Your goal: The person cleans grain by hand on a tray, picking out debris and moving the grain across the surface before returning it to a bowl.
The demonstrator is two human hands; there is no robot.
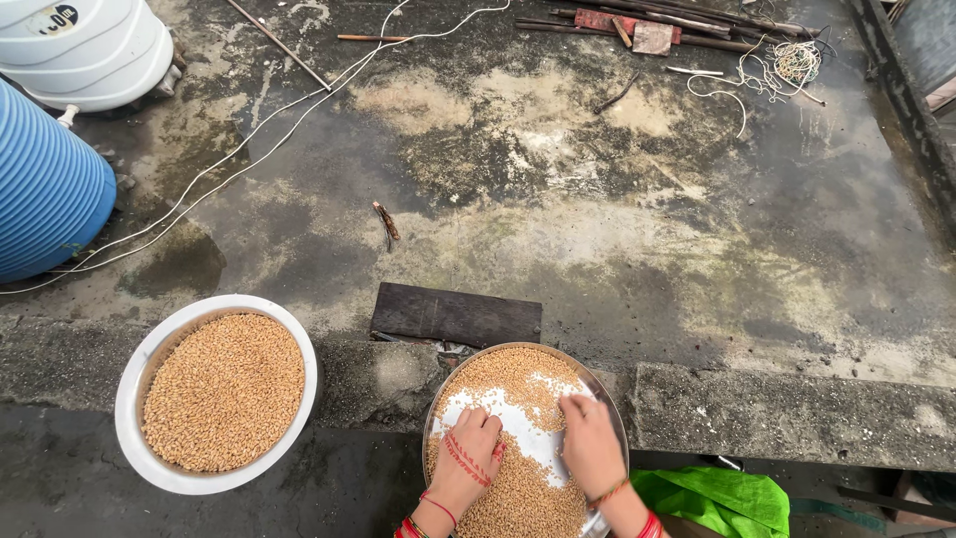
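- The left hand (470, 446) lies flat and open, palm down, on the grain (518, 488) in a round, shiny metal tray (609, 410); red thread is wound across its back and red bangles ring the wrist.
- The right hand (590, 443) is also spread on the tray, fingers loosely bent and touching the kernels at the edge of a bare patch; it grips nothing.
- The grain is small, tan and pebbly, heaped at the near and far sides of the tray, with smooth pale metal showing between the two hands.
- The tray rests on a rough concrete ledge (797, 413), grey and gritty.
- Just right of the forearm lies a crumpled bright green cloth (722, 498).
- To the left, well apart from the tray, a round white bowl (134, 374) with a thick smooth rim is filled nearly level with the same grain.
- Beyond the tray lies a flat dark rectangular board (456, 315).
- Farther off spreads a stained, mottled concrete floor (617, 199), crossed by thin white cord (261, 132).
- At far left stand a ribbed blue barrel (45, 194) and a white ridged tank (90, 50).
- At the far edge lie rusty rods (677, 22) and tangled string (787, 65).
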